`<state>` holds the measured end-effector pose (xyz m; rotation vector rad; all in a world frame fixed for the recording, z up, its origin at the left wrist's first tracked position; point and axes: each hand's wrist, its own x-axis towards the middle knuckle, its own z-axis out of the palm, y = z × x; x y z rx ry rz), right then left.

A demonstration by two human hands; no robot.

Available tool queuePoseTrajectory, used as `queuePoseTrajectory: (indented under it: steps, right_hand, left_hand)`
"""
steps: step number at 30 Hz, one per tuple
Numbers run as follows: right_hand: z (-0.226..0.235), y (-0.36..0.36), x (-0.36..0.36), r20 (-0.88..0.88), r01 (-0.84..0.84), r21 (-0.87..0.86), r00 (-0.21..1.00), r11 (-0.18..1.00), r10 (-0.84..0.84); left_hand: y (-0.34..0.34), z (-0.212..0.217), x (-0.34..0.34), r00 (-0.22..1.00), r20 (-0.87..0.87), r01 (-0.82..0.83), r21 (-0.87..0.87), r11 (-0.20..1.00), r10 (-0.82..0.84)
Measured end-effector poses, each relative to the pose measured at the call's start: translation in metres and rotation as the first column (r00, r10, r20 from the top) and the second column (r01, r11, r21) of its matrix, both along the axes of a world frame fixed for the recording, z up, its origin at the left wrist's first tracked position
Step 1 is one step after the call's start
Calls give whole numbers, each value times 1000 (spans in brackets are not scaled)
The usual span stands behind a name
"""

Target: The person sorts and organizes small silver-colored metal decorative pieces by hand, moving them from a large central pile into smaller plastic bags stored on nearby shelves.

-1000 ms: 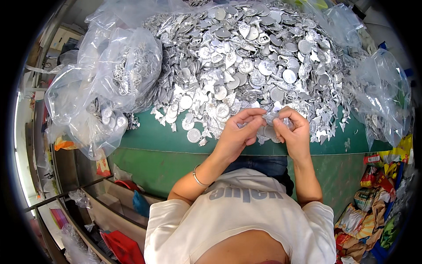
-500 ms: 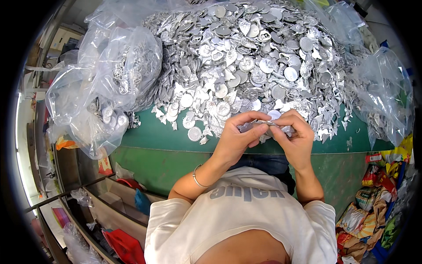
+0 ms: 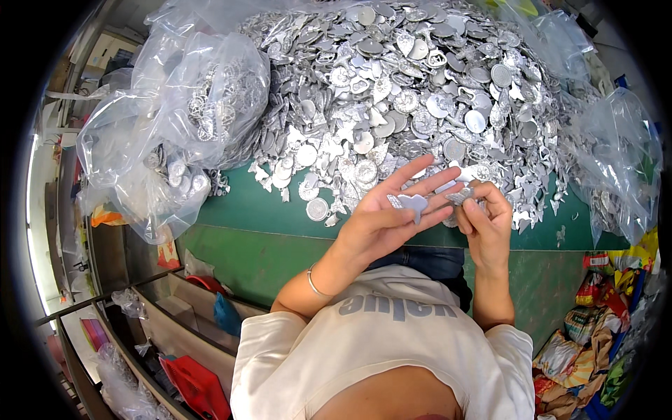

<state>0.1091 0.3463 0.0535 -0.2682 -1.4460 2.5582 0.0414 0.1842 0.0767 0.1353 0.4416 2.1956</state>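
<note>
My left hand (image 3: 374, 227) is turned palm up with its fingers stretched out. Its thumb presses a flat, smooth-faced silver metal piece (image 3: 413, 204) of irregular outline against the fingers. Close beside it, my right hand (image 3: 490, 227) pinches a small patterned silver metal piece (image 3: 460, 197) between thumb and fingers. Both hands are above the near edge of the green table (image 3: 280, 222). Beyond them spreads a large heap of silver metal pieces (image 3: 378, 91), some round like medallions, others irregular in shape.
Clear plastic bags (image 3: 164, 112) holding silver pieces stand at the left of the heap. Another clear bag (image 3: 619, 154) lies at the right. Drawers or trays (image 3: 185, 329) and a red plastic item (image 3: 196, 385) are at lower left. Colourful packaging (image 3: 567, 350) is piled at lower right.
My hands were together around silver pieces. Now they have come slightly apart, the left has opened out palm up under its piece, and the right pinches another piece.
</note>
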Motion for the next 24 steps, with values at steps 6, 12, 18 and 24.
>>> queuePoseTrajectory:
  steps: [6,12,18,24]
  right_hand:
    - [9,-2,5,-91,8,-30,996,1000,-11]
    - [14,-2,11,-98,10,40,995,999,-6]
    - [16,0,16,-92,73,284,995,956,-49]
    - [22,-2,18,-172,146,486,983,862,-70]
  left_hand:
    - [-7,-8,1,999,40,25,48,999,-27]
    - [-13,-9,3,953,-302,4,3,1000,-2]
    - [-17,-5,0,879,-477,-22,-55,998,-7]
    - [-17,-1,-2,819,-573,-44,-89,995,-15]
